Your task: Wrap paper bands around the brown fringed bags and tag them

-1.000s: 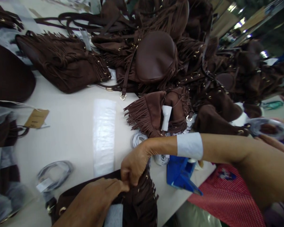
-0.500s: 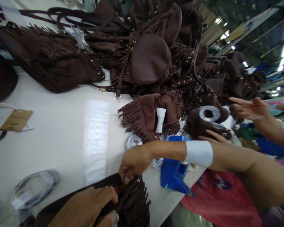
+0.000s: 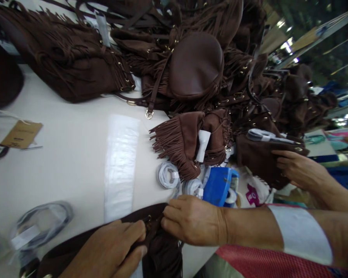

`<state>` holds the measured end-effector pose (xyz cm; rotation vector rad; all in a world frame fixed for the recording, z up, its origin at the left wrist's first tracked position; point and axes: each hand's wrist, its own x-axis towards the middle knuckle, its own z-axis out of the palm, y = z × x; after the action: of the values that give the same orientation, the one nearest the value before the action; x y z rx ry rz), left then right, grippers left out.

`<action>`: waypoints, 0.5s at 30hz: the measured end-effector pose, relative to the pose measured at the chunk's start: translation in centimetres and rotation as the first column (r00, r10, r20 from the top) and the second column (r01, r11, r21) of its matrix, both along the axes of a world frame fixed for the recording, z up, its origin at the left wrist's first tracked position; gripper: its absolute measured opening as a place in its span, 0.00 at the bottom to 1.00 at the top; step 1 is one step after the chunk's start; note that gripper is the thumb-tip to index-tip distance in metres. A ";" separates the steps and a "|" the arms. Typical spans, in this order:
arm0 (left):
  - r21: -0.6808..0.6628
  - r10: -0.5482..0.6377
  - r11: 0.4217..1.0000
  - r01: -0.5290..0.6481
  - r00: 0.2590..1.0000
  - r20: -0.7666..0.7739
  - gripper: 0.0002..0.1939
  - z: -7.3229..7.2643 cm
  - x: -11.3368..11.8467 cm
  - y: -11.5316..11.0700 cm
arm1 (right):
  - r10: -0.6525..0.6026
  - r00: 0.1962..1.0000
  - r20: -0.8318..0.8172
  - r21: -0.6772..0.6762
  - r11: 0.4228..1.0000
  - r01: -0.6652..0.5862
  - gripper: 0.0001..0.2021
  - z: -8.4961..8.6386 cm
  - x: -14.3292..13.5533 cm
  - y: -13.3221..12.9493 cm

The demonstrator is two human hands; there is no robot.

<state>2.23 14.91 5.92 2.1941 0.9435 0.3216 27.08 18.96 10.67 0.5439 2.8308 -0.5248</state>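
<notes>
A dark brown fringed bag (image 3: pixel 72 247) lies at the bottom of the table, partly covered by hands. My left hand (image 3: pixel 107 251) is closed on its upper edge, thumb below the fingers. My right hand (image 3: pixel 193 220) grips the fringed right end of the bag, fingers curled; a white band circles the forearm. Between the hands, small gold-coloured metal parts show. Dark fringe hangs below my right hand. What lies under the fingers is hidden.
Brown bags (image 3: pixel 195 65) are heaped along the back. Nearby lie a white strip (image 3: pixel 121 166), coiled wrapped straps (image 3: pixel 167 175), a blue tape dispenser (image 3: pixel 217 186) and a brown tag (image 3: pixel 22 134). Another person's hand (image 3: pixel 301 168) touches a brown bag (image 3: pixel 258 156) at right.
My right hand has shifted right, still at the bag. The other person's hand has come down onto the bag at right, which has turned. The view has moved slightly.
</notes>
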 end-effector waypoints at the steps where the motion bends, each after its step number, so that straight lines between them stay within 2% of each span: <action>1: 0.004 -0.030 1.000 0.030 0.999 -0.022 0.06 0.1 0.1 -0.1 | -0.011 1.000 0.008 -0.032 0.999 0.011 0.10 -0.2 0.2 -0.1; 4: 0.025 -0.140 0.989 0.143 0.986 -0.091 0.12 -0.1 0.6 -0.8 | -0.003 1.000 0.009 -0.192 0.981 0.004 0.09 -0.3 0.9 0.4; 6: 0.056 -0.183 0.980 0.191 0.975 -0.125 0.13 -0.7 1.1 -1.3 | -0.038 0.999 -0.004 -0.319 0.947 0.034 0.07 0.0 1.4 1.4; 9: 0.128 -0.202 0.967 0.219 0.970 -0.134 0.13 -1.4 1.7 -1.8 | -0.225 0.974 -0.007 -0.494 0.848 0.192 0.06 1.0 1.3 3.4; 11: 0.161 -0.193 0.964 0.212 0.973 -0.129 0.12 -1.3 1.9 -1.9 | -0.281 0.959 0.032 -0.597 0.764 0.244 0.12 1.6 0.7 4.6; 13: 0.163 -0.177 0.967 0.194 0.978 -0.110 0.11 -1.0 1.5 -1.8 | -0.168 0.978 0.127 -0.708 0.675 0.208 0.20 1.8 -0.2 5.4; 15: 0.157 -0.132 0.977 0.142 0.989 -0.073 0.09 -0.8 0.2 -1.8 | 0.013 0.972 0.233 -0.782 0.597 0.179 0.21 1.4 -1.1 5.8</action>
<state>2.43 13.12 5.08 2.4167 0.8186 0.2743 26.01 24.77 12.10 0.4872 2.0274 -1.5402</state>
